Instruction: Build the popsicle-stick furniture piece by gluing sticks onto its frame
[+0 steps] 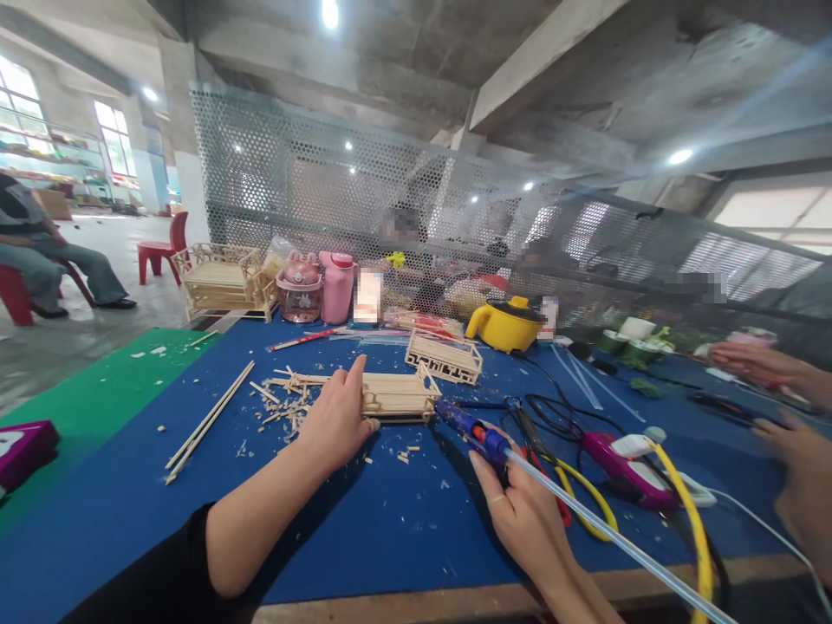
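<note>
My left hand [339,419] is closed on the left end of a small model bed frame [398,394] built of pale wooden sticks, which rests on the blue table. In my right hand [520,503] is a blue glue gun [464,423], its nozzle at the frame's right end. A long clear glue stick [604,529] runs out of the back of the gun toward the lower right. Cut stick pieces [286,403] lie scattered left of the frame. Behind it stands another small stick-built piece [444,357] with a dark patterned side.
Two long sticks [211,420] lie at left. Pliers with yellow handles [585,498], cables and a purple power strip [630,468] are at right, near another person's hands [780,381]. A yellow pot [510,323], a pink bottle [337,290] and a larger stick-built model [224,279] stand behind.
</note>
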### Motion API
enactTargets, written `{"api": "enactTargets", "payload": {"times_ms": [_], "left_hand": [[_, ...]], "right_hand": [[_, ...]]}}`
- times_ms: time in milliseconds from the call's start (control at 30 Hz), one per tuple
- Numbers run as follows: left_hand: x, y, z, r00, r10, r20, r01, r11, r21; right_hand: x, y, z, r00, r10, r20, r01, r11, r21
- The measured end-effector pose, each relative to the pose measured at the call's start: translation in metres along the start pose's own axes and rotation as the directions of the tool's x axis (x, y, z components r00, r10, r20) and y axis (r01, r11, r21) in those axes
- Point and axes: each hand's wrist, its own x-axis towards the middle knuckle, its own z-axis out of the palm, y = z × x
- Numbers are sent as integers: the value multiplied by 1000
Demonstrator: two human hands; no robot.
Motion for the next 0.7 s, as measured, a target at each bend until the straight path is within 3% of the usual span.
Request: {"api": "enactTargets", "payload": {"times_ms": [700], "left_hand": [[0, 1, -1, 1000, -8, -5, 8, 1000, 4]], "right_hand": [[-7, 3, -3, 998, 23, -51, -25, 999, -28]]}}
